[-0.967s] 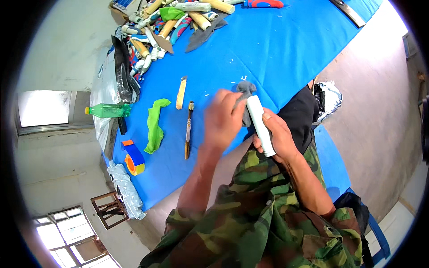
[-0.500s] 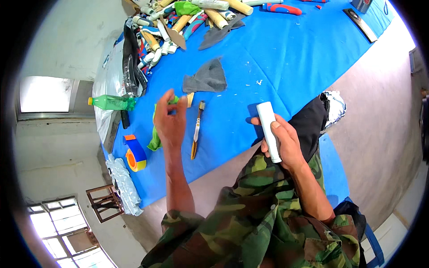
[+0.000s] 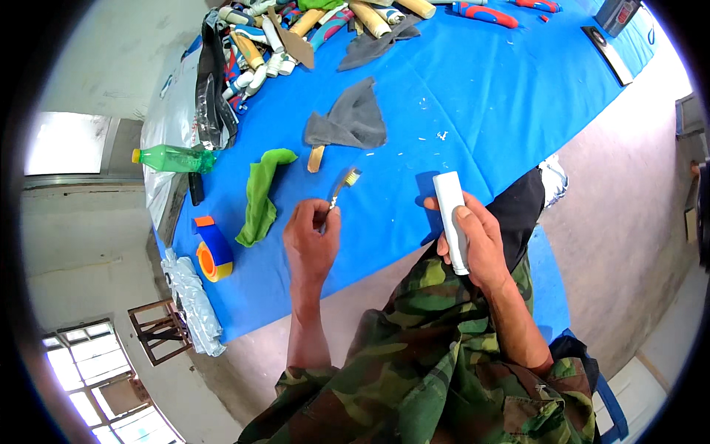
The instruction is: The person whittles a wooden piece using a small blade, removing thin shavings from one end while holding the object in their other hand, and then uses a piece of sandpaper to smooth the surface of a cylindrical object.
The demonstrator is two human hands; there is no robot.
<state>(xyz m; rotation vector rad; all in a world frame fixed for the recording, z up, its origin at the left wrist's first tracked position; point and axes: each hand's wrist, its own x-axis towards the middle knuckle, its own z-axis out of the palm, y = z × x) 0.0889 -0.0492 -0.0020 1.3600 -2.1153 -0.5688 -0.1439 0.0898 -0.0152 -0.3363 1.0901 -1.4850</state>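
My left hand is closed round the handle of a toothbrush, its bristled head pointing up and away from me, just over the blue cloth. My right hand grips a smooth white tube-shaped piece, held tilted above my lap near the table edge. To the left of my left hand lies a crumpled green cloth. Farther off is a grey rag, with a flat wooden stick poking out from under it.
A green bottle lies at the left edge near a tape roll. Several tubes and handles are piled at the far left. Red-and-blue handles and a flat tool lie at the far side. White scraps dot the cloth.
My left hand has come down from beside the green cloth and picked up the toothbrush from the table. My right hand still holds the white piece in nearly the same place.
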